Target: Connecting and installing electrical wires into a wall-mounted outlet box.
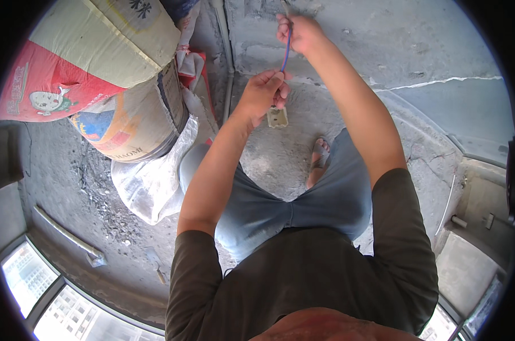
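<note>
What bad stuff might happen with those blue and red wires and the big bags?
The bare left hand and right hand hold the thin blue and red wires. If power is on, which I can't tell, they might give a shock. The stacked sacks on the left could tip if bumped. The sandalled foot has bare toes, so something dropped might hurt.

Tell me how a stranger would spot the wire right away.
Look along the grey wall at the top, right of the big stacked sacks. There, the wire stretches from the right hand down to the left hand. It is thin, blue with reddish colour alongside, unlike the wider, dull grey pipe running beside the sacks.
</note>
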A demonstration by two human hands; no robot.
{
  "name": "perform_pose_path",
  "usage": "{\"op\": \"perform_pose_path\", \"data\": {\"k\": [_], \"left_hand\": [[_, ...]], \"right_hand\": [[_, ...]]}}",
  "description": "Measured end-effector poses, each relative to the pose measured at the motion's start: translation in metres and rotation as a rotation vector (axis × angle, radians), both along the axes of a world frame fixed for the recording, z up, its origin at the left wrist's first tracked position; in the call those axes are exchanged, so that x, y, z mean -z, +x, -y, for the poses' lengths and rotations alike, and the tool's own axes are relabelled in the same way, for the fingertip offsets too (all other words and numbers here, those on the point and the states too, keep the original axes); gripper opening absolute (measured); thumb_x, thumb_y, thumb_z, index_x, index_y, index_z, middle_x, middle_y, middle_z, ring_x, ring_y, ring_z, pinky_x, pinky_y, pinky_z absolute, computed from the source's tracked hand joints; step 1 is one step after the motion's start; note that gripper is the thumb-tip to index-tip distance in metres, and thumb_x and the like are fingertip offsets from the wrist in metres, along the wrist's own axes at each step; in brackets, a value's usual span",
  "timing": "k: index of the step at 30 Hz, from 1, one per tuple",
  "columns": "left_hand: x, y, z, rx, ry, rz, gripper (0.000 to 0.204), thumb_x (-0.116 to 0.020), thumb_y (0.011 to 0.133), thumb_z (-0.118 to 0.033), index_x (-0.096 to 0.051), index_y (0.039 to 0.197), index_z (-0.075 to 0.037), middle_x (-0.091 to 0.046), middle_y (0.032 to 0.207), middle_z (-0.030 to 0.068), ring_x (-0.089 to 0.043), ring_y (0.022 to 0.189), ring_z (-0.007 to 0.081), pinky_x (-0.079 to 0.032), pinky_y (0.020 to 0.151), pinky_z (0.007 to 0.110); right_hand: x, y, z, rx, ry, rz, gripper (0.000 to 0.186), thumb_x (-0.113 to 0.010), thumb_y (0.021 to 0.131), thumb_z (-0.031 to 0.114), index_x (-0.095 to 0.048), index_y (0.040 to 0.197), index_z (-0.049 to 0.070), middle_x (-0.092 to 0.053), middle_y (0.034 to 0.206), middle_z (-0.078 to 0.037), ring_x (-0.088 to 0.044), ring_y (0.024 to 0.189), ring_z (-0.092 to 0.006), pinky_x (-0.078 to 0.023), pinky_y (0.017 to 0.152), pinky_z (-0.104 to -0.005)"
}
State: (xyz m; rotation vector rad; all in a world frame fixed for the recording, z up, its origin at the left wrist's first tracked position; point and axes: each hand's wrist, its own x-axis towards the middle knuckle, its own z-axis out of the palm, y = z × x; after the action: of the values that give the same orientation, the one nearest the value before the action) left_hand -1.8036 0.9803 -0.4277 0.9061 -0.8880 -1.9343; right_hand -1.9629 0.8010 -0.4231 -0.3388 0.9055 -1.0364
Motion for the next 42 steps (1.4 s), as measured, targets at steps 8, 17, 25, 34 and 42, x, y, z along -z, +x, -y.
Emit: {"op": "perform_pose_path", "data": {"k": [8,17,25,34,42], "left_hand": [[-0.004,0.001,-0.002,-0.002,-0.009,-0.006,0.024,-0.049,0.102,-0.023,-0.061,0.108,-0.003,-0.055,0.073,0.0014,-0.051,0.06,0.0121,-0.043,0.056,0.025],[0.001,0.007,-0.003,0.005,0.0,-0.058,0.023,-0.048,0.102,-0.02,-0.06,0.111,-0.003,-0.059,0.077,0.0034,-0.054,0.062,0.0136,-0.046,0.058,0.027],[0.002,0.024,0.003,0.109,0.156,-0.073,0.033,-0.041,0.101,-0.022,-0.058,0.119,0.0,-0.067,0.102,0.0123,-0.064,0.081,0.0184,-0.052,0.074,0.03],[0.156,0.023,0.041,-0.146,0.313,0.392,0.02,-0.057,0.086,-0.02,-0.07,0.089,-0.005,-0.07,0.086,0.0144,-0.067,0.075,0.0206,-0.053,0.066,0.033],[0.305,-0.038,0.004,0.175,0.073,1.24,0.04,-0.064,0.083,-0.035,-0.063,0.095,0.003,-0.063,0.083,0.0235,-0.062,0.074,0.0326,-0.05,0.067,0.041]], "right_hand": [[0.017,0.002,0.031,0.011,-0.057,-0.121,0.025,-0.039,0.104,0.019,-0.053,0.105,-0.003,-0.054,0.074,-0.004,-0.052,0.059,-0.0135,-0.049,0.065,-0.032],[-0.003,0.038,0.007,0.212,-0.048,-0.076,0.022,-0.051,0.098,0.022,-0.057,0.081,0.009,-0.057,0.066,-0.002,-0.05,0.051,-0.0128,-0.041,0.05,-0.0294],[-0.026,-0.005,-0.089,-0.267,-0.117,-0.241,0.033,-0.05,0.101,0.025,-0.057,0.122,0.0,-0.065,0.102,-0.006,-0.059,0.093,-0.0177,-0.05,0.087,-0.0336],[-0.01,-0.04,-0.071,-0.508,-0.277,-0.486,0.035,-0.064,0.094,0.031,-0.065,0.115,0.003,-0.065,0.099,-0.001,-0.049,0.074,-0.0049,-0.04,0.062,-0.0195],[-0.023,-0.034,-0.089,-0.511,-0.299,-0.496,0.032,-0.066,0.092,0.031,-0.067,0.109,0.004,-0.068,0.099,-0.004,-0.058,0.079,-0.0063,-0.047,0.07,-0.0211]]}}
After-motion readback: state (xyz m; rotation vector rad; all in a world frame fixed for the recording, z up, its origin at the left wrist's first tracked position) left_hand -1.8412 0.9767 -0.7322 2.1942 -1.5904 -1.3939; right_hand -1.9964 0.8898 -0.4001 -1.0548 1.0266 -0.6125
